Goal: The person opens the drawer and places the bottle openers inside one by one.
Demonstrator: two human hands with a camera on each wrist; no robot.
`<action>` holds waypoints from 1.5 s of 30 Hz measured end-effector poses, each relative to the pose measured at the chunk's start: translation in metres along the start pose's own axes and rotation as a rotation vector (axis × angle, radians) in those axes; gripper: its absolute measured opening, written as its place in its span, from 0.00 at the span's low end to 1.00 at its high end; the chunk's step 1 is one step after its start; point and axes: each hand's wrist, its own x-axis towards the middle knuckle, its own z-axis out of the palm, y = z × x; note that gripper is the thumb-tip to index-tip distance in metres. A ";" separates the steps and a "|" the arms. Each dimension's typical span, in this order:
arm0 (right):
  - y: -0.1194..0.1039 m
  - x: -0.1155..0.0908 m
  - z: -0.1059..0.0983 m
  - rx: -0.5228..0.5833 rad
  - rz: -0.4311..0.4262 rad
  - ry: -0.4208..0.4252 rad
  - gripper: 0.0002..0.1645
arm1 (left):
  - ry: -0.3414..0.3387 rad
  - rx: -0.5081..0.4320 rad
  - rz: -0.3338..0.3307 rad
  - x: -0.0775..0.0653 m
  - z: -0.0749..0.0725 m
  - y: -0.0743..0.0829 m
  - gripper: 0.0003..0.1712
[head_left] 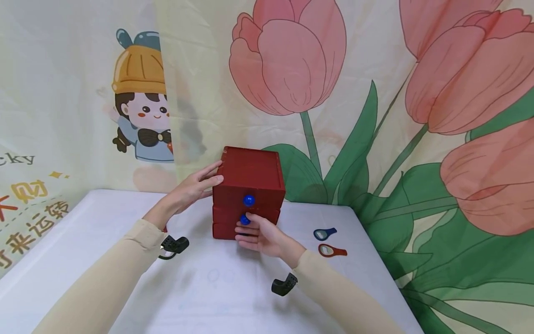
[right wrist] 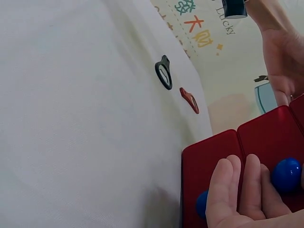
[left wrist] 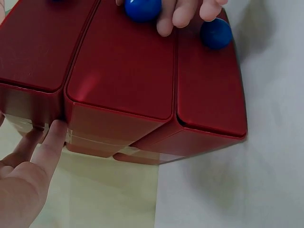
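Observation:
A dark red box of three stacked drawers [head_left: 252,168] stands on the white table, each drawer front bearing a round blue knob. Against its left side rests my left hand [head_left: 193,189], fingers extended along the wall near the top. My right hand [head_left: 267,237] is at the front, with thumb and index finger pinching the middle knob [left wrist: 142,8]. Its other fingers stretch out in front of the lowest drawer, beside the bottom knob [left wrist: 216,33]. Above them the top knob [head_left: 249,200] is untouched. The drawer fronts look closed.
To the right on the table [head_left: 217,297] lie a blue magnifying glass [head_left: 324,234] and a red one [head_left: 332,251]. Left of the box are a black magnifying glass [right wrist: 164,72] and another red one [right wrist: 190,100]. A printed cloth [head_left: 200,93] hangs close behind.

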 end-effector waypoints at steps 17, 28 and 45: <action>0.007 0.001 -0.002 -0.023 -0.052 0.018 0.33 | -0.006 -0.009 -0.004 0.001 0.001 0.000 0.47; 0.009 0.001 0.000 -0.031 -0.058 0.023 0.32 | -0.004 -0.013 -0.005 0.000 -0.001 0.000 0.46; 0.020 -0.020 0.001 -0.060 -0.040 -0.028 0.31 | -0.002 -0.020 -0.001 -0.001 -0.002 -0.001 0.46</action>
